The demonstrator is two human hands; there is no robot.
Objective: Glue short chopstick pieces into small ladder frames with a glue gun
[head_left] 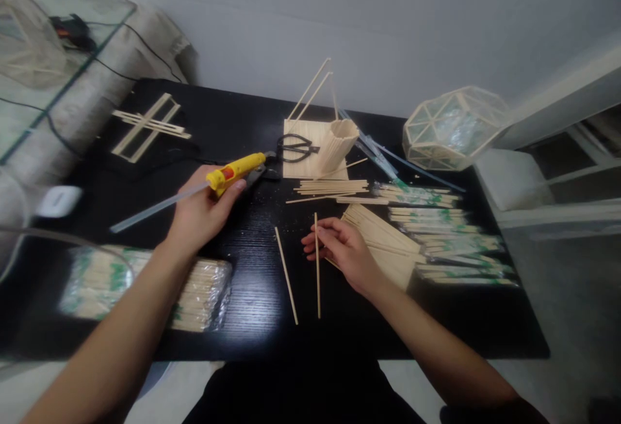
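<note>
My left hand (202,212) is closed round a yellow glue gun (237,172), its nozzle pointing right and a clear glue stick (155,208) jutting out behind to the left. My right hand (339,247) pinches a thin wooden stick (317,268) that lies lengthwise on the black table (252,320). A second loose stick (286,275) lies just left of it, untouched. Under and right of my right hand is a flat pile of sticks (388,243).
Black scissors (295,148) rest on a stick panel beside a small stick-built cup (339,142). A geodesic stick dome (453,127) stands at the back right. Wrapped chopstick packs (451,236) lie right, a large bag of them (145,288) left, a stick frame (148,126) back left.
</note>
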